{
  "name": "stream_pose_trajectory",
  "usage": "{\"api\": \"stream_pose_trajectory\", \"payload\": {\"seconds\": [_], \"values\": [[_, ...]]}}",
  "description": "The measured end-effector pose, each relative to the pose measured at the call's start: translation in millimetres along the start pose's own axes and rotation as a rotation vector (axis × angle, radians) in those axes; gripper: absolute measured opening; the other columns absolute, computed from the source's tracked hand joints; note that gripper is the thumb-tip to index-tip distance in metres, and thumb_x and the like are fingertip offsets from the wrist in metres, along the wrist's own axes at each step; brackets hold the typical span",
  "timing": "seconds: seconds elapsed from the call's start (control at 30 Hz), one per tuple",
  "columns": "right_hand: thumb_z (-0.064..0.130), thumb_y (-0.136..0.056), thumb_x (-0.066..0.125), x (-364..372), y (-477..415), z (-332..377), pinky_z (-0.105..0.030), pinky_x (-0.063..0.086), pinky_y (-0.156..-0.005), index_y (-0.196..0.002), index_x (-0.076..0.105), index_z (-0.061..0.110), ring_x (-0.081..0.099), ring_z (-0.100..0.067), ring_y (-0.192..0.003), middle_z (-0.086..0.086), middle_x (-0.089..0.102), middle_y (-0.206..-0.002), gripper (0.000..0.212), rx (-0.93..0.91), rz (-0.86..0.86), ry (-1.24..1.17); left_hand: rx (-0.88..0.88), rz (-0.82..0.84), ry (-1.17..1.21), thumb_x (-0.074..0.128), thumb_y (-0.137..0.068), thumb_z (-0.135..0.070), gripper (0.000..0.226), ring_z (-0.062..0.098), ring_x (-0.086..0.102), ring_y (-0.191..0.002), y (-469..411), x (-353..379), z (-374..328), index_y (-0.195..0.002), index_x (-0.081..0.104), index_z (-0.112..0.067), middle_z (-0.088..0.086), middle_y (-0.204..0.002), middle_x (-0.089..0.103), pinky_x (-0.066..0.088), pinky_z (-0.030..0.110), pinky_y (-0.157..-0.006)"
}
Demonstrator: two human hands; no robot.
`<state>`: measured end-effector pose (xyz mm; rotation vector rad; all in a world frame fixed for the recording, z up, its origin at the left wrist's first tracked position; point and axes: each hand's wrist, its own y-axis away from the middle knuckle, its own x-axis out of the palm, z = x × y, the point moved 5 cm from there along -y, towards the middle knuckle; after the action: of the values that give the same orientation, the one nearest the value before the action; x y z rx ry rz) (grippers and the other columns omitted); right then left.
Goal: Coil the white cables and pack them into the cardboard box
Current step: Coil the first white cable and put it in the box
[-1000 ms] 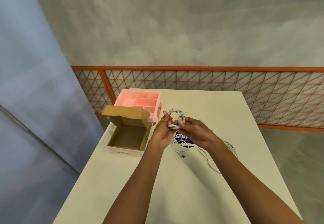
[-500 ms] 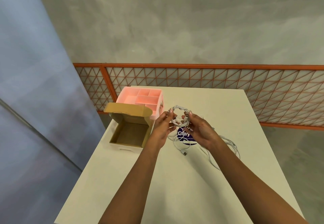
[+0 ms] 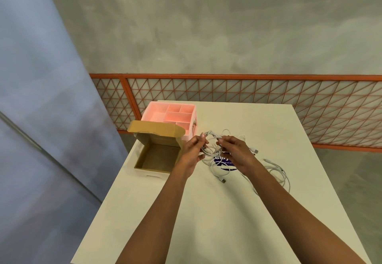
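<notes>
Forearms stretch out side by side over the white table, both bare, meeting at a small coil of white cable held up just above the tabletop; the left hand shows its back, fingers curled round the coil's left side, one fingertip standing up above the loops; the right hand comes in from the other side, knuckles up, fingers and thumb pinching the strands at the coil's right edge; a white strand trails below the hands to a plug lying on the table, though I cannot tell whether it belongs to the held coil; loose white cables lie in slack loops to the right of the right wrist, apart from the coil; a purple sticker sits on the table beneath the hands, partly hidden; the cardboard box stands open just left of the left hand, its lid tipped up at the far side; a pink divided tray stands right behind the lid.
</notes>
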<state>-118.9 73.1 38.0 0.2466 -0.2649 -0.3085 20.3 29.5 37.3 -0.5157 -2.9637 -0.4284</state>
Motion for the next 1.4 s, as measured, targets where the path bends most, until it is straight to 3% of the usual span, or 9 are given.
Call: {"api": "stream_pose_trajectory", "payload": {"seconds": [0.43,0.53,0.67,0.73,0.83,1.0,1.07,1.2,1.4], "values": [[0.007,-0.083,0.07,31,-7,-45,-0.02,0.048,-0.056,-0.076,0.065,0.01,0.06,-0.014,-0.061,-0.009,0.066,-0.072,0.009,0.052,0.018,0.551,-0.148,-0.101,-0.225,0.051,-0.096,-0.037,0.034,0.01,0.06,-0.071,-2,-76,41,-0.102,0.071,-0.009,0.004,-0.09,0.069,0.048,0.019,-0.059],[0.006,-0.082,0.07,53,-13,-62,-0.019,0.046,-0.053,-0.077,0.068,0.006,0.06,-0.014,-0.059,-0.014,0.067,-0.075,0.005,0.093,0.011,0.577,-0.152,-0.173,-0.261,0.056,-0.094,-0.035,0.029,0.015,0.06,-0.075,-2,-112,47,-0.096,0.07,-0.01,0.009,-0.088,0.067,0.05,0.02,-0.06],[0.008,-0.079,0.071,89,-25,-78,-0.02,0.047,-0.052,-0.082,0.073,0.003,0.061,-0.016,-0.059,-0.015,0.07,-0.077,0.006,0.125,-0.024,0.6,0.019,-0.326,-0.385,0.063,-0.089,-0.01,0.021,0.004,0.06,-0.072,-1,-166,41,-0.105,0.064,0.005,0.006,-0.086,0.063,0.052,0.036,-0.085],[0.009,-0.079,0.072,109,-34,-85,-0.02,0.048,-0.053,-0.082,0.074,0.004,0.061,-0.016,-0.059,-0.013,0.069,-0.074,0.006,0.128,-0.052,0.6,0.059,-0.422,-0.554,0.068,-0.085,-0.008,0.027,0.015,0.059,-0.091,2,-194,39,-0.11,0.061,0.001,0.009,-0.103,0.061,0.049,0.038,-0.093],[0.011,-0.079,0.074,139,-47,-94,-0.019,0.052,-0.055,-0.08,0.073,0.007,0.06,-0.013,-0.055,-0.01,0.067,-0.072,0.005,0.134,-0.09,0.577,0.043,-0.53,-0.735,0.076,-0.078,-0.024,0.058,0.031,0.04,-0.121,6,-231,39,-0.127,0.051,-0.006,0.014,-0.129,0.044,0.037,0.039,-0.101],[0.014,-0.083,0.072,175,-72,-107,-0.042,0.058,-0.078,-0.062,0.065,0.012,0.068,-0.026,-0.071,-0.013,0.069,-0.073,0.022,0.171,-0.123,0.584,-0.029,-0.449,-0.8,0.083,-0.066,-0.035,0.096,0.033,0.031,-0.133,-5,-266,53,-0.142,0.033,-0.005,0.016,-0.142,0.037,0.03,0.046,-0.109],[0.017,-0.083,0.071,183,-83,-114,-0.044,0.058,-0.079,-0.061,0.066,0.014,0.07,-0.03,-0.078,-0.014,0.071,-0.077,0.023,0.189,-0.136,0.628,-0.035,-0.398,-0.788,0.082,-0.066,-0.04,0.097,0.032,0.03,-0.134,-11,-272,58,-0.143,0.032,-0.009,0.014,-0.144,0.037,0.031,0.049,-0.11],[0.023,-0.08,0.075,190,-107,-132,-0.043,0.059,-0.078,-0.084,0.069,0.006,0.07,-0.029,-0.085,-0.014,0.072,-0.092,0.018,0.234,-0.141,0.691,-0.03,-0.361,-0.724,0.078,-0.071,-0.039,0.09,0.028,0.032,-0.135,-18,-276,67,-0.144,0.033,-0.012,0.011,-0.145,0.036,0.032,0.042,-0.109],[0.017,-0.08,0.075,200,-116,-143,-0.04,0.058,-0.08,-0.086,0.07,0.003,0.07,-0.028,-0.085,-0.015,0.072,-0.093,0.016,0.293,-0.114,0.735,0.009,-0.345,-0.658,0.077,-0.072,-0.042,0.083,0.021,0.037,-0.131,-21,-282,77,-0.141,0.037,-0.02,0.001,-0.14,0.042,0.034,0.034,-0.103]]}}
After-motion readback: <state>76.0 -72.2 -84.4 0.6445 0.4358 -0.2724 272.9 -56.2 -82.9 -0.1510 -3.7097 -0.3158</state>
